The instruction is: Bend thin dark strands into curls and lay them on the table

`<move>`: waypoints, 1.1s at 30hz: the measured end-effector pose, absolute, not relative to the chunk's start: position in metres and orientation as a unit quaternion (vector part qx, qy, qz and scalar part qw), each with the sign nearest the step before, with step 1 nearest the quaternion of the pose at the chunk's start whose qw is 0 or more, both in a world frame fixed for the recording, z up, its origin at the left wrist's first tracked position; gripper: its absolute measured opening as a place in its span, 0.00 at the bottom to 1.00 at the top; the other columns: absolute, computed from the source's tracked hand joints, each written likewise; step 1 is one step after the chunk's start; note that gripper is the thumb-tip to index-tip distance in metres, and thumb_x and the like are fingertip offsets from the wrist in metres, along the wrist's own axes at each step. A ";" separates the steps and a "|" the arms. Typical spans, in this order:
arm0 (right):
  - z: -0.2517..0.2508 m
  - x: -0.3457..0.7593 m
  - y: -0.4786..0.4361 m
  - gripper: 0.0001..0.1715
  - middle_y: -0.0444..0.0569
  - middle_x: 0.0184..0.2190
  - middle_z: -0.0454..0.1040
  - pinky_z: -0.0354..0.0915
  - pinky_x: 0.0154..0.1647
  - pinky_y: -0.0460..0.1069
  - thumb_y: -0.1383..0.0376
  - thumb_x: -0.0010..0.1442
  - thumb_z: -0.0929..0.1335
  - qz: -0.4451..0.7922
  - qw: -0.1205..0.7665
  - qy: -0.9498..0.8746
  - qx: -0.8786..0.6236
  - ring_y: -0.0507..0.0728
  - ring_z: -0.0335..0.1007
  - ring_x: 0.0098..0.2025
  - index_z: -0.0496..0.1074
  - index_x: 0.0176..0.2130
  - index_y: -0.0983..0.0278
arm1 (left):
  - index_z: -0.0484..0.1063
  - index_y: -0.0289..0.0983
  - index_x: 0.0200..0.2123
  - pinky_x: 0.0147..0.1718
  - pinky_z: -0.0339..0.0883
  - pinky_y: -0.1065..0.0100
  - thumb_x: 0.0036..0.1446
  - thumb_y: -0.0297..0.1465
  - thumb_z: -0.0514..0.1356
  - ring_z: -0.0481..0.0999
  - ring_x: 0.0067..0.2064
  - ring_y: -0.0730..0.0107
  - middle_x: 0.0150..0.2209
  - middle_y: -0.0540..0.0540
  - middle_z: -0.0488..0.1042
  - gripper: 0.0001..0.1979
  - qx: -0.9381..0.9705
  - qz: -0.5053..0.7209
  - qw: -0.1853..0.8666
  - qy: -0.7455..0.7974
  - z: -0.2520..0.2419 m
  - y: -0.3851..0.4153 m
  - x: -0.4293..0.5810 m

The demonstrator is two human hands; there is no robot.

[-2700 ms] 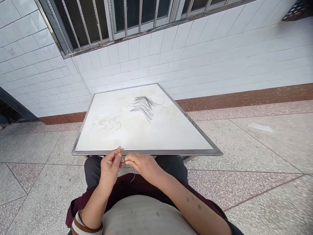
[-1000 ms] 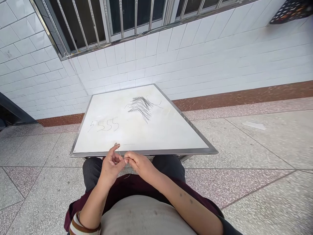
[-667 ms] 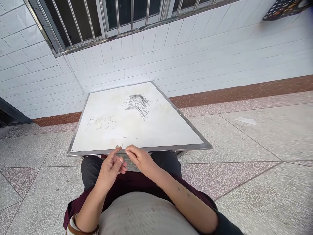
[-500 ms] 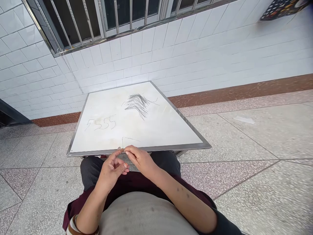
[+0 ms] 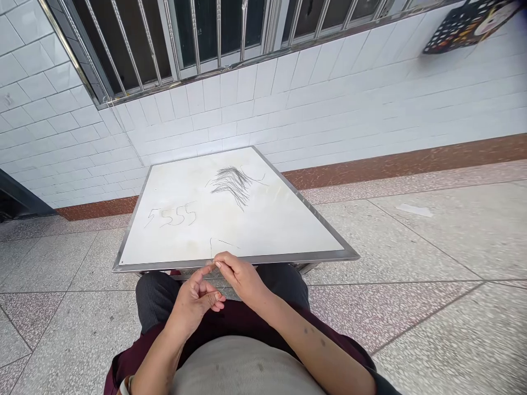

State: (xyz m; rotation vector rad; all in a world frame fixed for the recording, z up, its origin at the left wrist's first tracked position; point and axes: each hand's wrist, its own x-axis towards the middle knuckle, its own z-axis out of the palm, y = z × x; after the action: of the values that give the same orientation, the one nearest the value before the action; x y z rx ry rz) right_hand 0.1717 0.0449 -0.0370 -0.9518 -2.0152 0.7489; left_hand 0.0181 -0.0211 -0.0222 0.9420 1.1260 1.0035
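Observation:
At the near edge of the white-topped table [image 5: 288, 241], my right hand [image 5: 241, 277] pinches a thin dark wire [image 5: 211, 245] between thumb and forefinger. The wire rises from the fingertips and bends sharply to the right over the tabletop. My left hand [image 5: 193, 299] has its forefinger stretched out to the right fingertips, touching or almost touching the wire. Its thumb stands apart from the forefinger and the other fingers are loosely curled. A loose pile of similar bent wires [image 5: 233, 184] lies farther back. Several wires shaped like fives [image 5: 173, 215] lie in a row at the left.
A metal rim [image 5: 308, 208] borders the tabletop. Behind it stand a white tiled wall [image 5: 247, 123] and a barred window [image 5: 197, 38]. A patterned bag [image 5: 457, 30] hangs at upper right. A pale scrap [image 5: 414, 209] lies on the speckled floor. My knees are under the table's near edge.
The camera view has tilted slightly, so the table and hands appear a little lower. Both hands keep nearly the same pose, and the wire's bend looks much the same.

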 end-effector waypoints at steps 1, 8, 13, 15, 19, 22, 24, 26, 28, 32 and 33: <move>-0.037 0.172 0.046 0.11 0.43 0.30 0.71 0.62 0.29 0.45 0.64 0.68 0.57 0.294 0.389 -0.789 -0.374 0.51 0.66 0.27 0.66 0.37 0.60 | 0.64 0.34 0.59 0.31 0.68 0.66 0.48 0.37 0.69 0.76 0.28 0.69 0.28 0.47 0.76 0.35 0.414 0.434 0.633 0.489 -0.024 -0.021 0.018; -0.040 0.172 0.047 0.11 0.42 0.27 0.68 0.61 0.28 0.46 0.62 0.68 0.57 0.278 0.402 -0.787 -0.377 0.51 0.62 0.25 0.65 0.36 0.60 | 0.70 0.36 0.54 0.33 0.68 0.68 0.48 0.40 0.69 0.75 0.36 0.66 0.35 0.44 0.76 0.30 0.423 0.454 0.587 0.521 -0.023 -0.019 0.010; -0.046 0.170 0.044 0.11 0.40 0.24 0.65 0.58 0.26 0.45 0.62 0.68 0.57 0.289 0.388 -0.791 -0.375 0.51 0.59 0.23 0.65 0.36 0.59 | 0.72 0.38 0.53 0.40 0.67 0.67 0.53 0.41 0.66 0.74 0.43 0.63 0.43 0.41 0.76 0.25 0.411 0.532 0.542 0.504 -0.010 -0.019 0.003; -0.047 0.169 0.043 0.11 0.40 0.24 0.65 0.58 0.26 0.46 0.62 0.68 0.57 0.291 0.379 -0.795 -0.374 0.51 0.59 0.23 0.65 0.36 0.59 | 0.73 0.38 0.52 0.40 0.67 0.66 0.53 0.41 0.66 0.75 0.43 0.62 0.44 0.40 0.77 0.25 0.405 0.533 0.552 0.497 -0.009 -0.019 0.002; -0.048 0.165 0.039 0.11 0.41 0.26 0.68 0.60 0.27 0.46 0.62 0.68 0.58 0.296 0.372 -0.806 -0.352 0.51 0.62 0.25 0.66 0.36 0.59 | 0.74 0.38 0.50 0.37 0.67 0.68 0.47 0.40 0.70 0.76 0.40 0.65 0.42 0.41 0.78 0.27 0.359 0.576 0.523 0.515 -0.011 -0.012 0.007; -0.048 0.160 0.034 0.10 0.42 0.28 0.70 0.61 0.30 0.46 0.64 0.68 0.58 0.317 0.360 -0.818 -0.317 0.52 0.64 0.27 0.66 0.37 0.60 | 0.76 0.36 0.46 0.34 0.67 0.70 0.45 0.40 0.70 0.76 0.36 0.67 0.36 0.43 0.79 0.24 0.346 0.600 0.505 0.514 -0.014 -0.006 0.010; -0.048 0.158 0.031 0.10 0.43 0.29 0.70 0.62 0.32 0.46 0.65 0.68 0.58 0.333 0.340 -0.830 -0.291 0.52 0.65 0.29 0.66 0.36 0.60 | 0.77 0.36 0.44 0.31 0.66 0.71 0.47 0.40 0.70 0.74 0.31 0.71 0.32 0.45 0.79 0.22 0.342 0.612 0.492 0.517 -0.016 -0.005 0.010; -0.048 0.157 0.030 0.10 0.43 0.30 0.71 0.63 0.34 0.46 0.65 0.68 0.59 0.345 0.316 -0.843 -0.265 0.52 0.66 0.31 0.66 0.36 0.60 | 0.77 0.35 0.44 0.28 0.65 0.73 0.48 0.40 0.69 0.72 0.27 0.75 0.30 0.46 0.78 0.21 0.337 0.619 0.482 0.521 -0.017 -0.005 0.008; -0.049 0.157 0.030 0.10 0.43 0.31 0.71 0.63 0.35 0.46 0.65 0.68 0.59 0.353 0.301 -0.850 -0.248 0.52 0.66 0.32 0.66 0.36 0.60 | 0.76 0.35 0.46 0.26 0.64 0.73 0.50 0.39 0.68 0.71 0.26 0.77 0.30 0.47 0.78 0.21 0.333 0.624 0.480 0.519 -0.019 -0.005 0.005; -0.049 0.157 0.030 0.09 0.43 0.32 0.72 0.63 0.35 0.45 0.66 0.68 0.59 0.353 0.301 -0.848 -0.256 0.51 0.68 0.32 0.67 0.37 0.60 | 0.74 0.36 0.49 0.27 0.66 0.72 0.53 0.39 0.65 0.71 0.26 0.77 0.33 0.46 0.76 0.21 0.337 0.632 0.479 0.508 -0.021 -0.006 0.001; -0.049 0.156 0.030 0.09 0.43 0.32 0.73 0.63 0.34 0.45 0.66 0.68 0.60 0.346 0.302 -0.849 -0.260 0.51 0.69 0.32 0.67 0.37 0.60 | 0.74 0.36 0.50 0.27 0.66 0.72 0.54 0.39 0.64 0.71 0.26 0.77 0.33 0.47 0.76 0.21 0.341 0.633 0.473 0.509 -0.021 -0.006 0.001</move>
State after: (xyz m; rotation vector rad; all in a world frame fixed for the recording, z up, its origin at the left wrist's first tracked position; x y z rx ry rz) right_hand 0.1563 0.0298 -0.0489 -0.6900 -2.2518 0.9178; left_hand 0.0006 -0.0060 -0.0210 0.8336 1.2463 1.5500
